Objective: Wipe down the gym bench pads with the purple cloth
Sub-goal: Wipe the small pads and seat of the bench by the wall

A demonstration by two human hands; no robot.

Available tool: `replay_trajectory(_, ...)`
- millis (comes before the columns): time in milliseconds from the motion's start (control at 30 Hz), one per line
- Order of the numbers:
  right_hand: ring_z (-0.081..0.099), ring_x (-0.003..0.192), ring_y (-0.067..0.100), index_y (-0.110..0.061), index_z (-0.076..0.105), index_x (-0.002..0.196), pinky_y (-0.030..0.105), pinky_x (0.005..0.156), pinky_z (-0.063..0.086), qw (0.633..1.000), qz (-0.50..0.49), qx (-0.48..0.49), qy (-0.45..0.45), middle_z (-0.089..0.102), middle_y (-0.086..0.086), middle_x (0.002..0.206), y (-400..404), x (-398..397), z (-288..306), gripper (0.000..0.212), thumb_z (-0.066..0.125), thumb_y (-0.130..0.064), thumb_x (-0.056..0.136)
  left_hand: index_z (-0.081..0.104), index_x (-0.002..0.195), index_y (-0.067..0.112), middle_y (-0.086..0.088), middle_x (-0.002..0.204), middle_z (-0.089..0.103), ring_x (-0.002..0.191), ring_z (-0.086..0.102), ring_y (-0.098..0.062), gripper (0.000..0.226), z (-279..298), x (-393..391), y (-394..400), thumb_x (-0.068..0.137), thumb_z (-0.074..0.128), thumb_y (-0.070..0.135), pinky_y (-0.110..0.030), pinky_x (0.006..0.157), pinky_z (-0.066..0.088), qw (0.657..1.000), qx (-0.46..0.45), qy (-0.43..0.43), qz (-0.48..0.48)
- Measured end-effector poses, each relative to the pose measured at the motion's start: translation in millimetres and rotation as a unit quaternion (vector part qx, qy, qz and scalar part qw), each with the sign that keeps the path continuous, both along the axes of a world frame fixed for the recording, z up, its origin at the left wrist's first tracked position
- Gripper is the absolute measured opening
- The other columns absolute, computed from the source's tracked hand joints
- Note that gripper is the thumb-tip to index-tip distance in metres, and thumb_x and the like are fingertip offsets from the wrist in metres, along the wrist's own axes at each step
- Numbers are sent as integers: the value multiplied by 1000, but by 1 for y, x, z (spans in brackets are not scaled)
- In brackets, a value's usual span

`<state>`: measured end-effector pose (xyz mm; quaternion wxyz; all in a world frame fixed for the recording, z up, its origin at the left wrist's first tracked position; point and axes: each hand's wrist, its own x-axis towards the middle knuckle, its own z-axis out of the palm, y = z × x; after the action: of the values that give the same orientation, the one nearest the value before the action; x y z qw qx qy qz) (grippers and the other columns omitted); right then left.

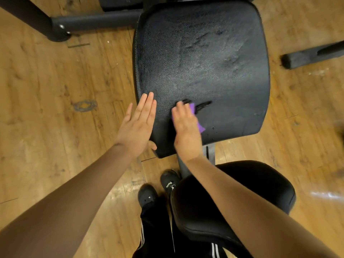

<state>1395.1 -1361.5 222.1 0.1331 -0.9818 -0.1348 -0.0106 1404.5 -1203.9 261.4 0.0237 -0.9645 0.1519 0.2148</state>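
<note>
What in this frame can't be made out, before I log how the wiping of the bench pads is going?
Head view only:
- Purple cloth: mostly hidden under the right hand; its size and fold are unclear.
- Right hand's fingers: motion-blurred, so their grip is unclear.
- Large pad: far edge cut off by the top of the frame.
- Near pad: partly covered by the right forearm.
- Left hand: flat at the pad's left edge; the thumb is mostly hidden.

Scuffed wooden plank floor (55, 75); dark metal frame bars (93, 21) across it.
</note>
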Motion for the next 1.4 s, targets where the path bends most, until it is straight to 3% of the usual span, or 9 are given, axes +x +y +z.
replay_trajectory(100,39,130,27,-8,48,132,37,113,16,973,216,-80,-3,51,8,136,16,-34,-13,53,31,-12,82,-35,133,0,-12,135,-49,125,-44,-24,105,-2,-1,0,91,57,29,-43,115,-10,1000,12,-22,-12)
replay_trajectory(167,36,129,24,-10,53,129,36,113,10,958,271,-90,-31,53,5,134,9,-33,-19,48,35,-15,84,-38,130,-1,-14,130,-54,123,-47,-26,95,-6,-2,0,94,48,19,-43,115,-8,999,23,-35,-18)
replay_trajectory(400,28,133,17,-15,35,138,34,112,7,913,367,-158,-78,44,-2,142,-57,1,-22,54,33,-9,85,-37,132,-3,-14,133,-51,127,-42,-26,141,-2,-1,-8,66,68,64,-45,114,-8,999,36,7,11)
replay_trajectory(600,-3,143,10,-15,34,136,31,113,0,922,328,-205,-19,34,-1,145,-182,29,-6,68,23,4,71,-36,130,-8,-24,146,-38,140,-26,-36,138,-4,-6,-22,70,62,68,-49,112,-9,997,57,-14,43)
replay_trajectory(733,0,143,10,-17,33,138,30,113,2,941,247,-225,59,39,2,144,-229,35,11,71,20,1,70,-39,125,-9,-26,145,-37,138,-28,-38,136,0,-5,-29,73,63,64,-51,110,-12,995,72,5,64)
replay_trajectory(833,20,137,22,-16,32,136,36,109,14,965,153,-197,80,45,10,141,-245,24,13,70,23,0,69,-40,124,-10,-27,146,-34,139,-26,-38,134,3,-5,-34,75,63,61,-50,107,-15,994,82,9,76)
replay_trajectory(1067,20,138,25,1,45,133,45,110,21,998,28,-61,17,34,18,145,-238,46,22,59,46,17,76,-42,120,-12,-30,146,-31,139,-23,-41,137,5,-6,-41,75,67,57,-48,105,-16,991,100,-1,87)
replay_trajectory(1267,24,133,37,7,45,130,43,110,20,991,-22,-104,77,35,21,143,-248,6,-8,90,65,29,45,-44,120,-13,-29,142,-38,139,-21,-42,140,4,-6,-40,73,67,59,-48,106,-15,992,92,-4,87)
replay_trajectory(1400,21,132,30,-1,42,133,43,106,26,978,-3,-120,173,24,6,143,-261,-13,1,101,74,24,41,-42,121,-13,-30,134,-45,139,-21,-42,139,2,-6,-40,72,66,59,-47,107,-14,993,87,2,83)
